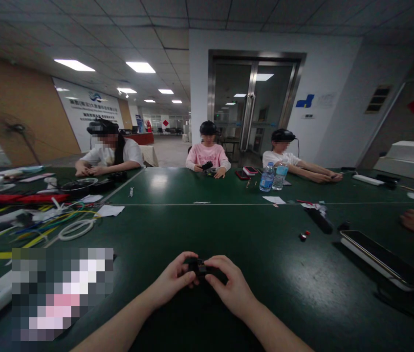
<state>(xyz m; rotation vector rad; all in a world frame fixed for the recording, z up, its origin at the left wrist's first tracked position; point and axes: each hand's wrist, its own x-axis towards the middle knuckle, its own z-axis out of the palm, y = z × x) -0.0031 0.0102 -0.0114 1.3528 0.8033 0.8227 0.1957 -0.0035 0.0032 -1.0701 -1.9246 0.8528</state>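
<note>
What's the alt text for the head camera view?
Two bare hands, left and right, hold a small black object above a green table; three people in headgear sit opposite, with cables at left.

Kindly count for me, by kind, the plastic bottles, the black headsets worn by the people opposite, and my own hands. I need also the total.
Plastic bottles: 2
Black headsets: 3
Your hands: 2
Total: 7

- Black part [201, 269]: small and dark, with a blocky piece near its middle; finer details too dark to tell.
- Pose: roughly crosswise, its ends partly hidden by fingers.
- Place: between the left hand [178, 279] and right hand [228, 279], gripped by both, over the green table [163, 234].
</note>
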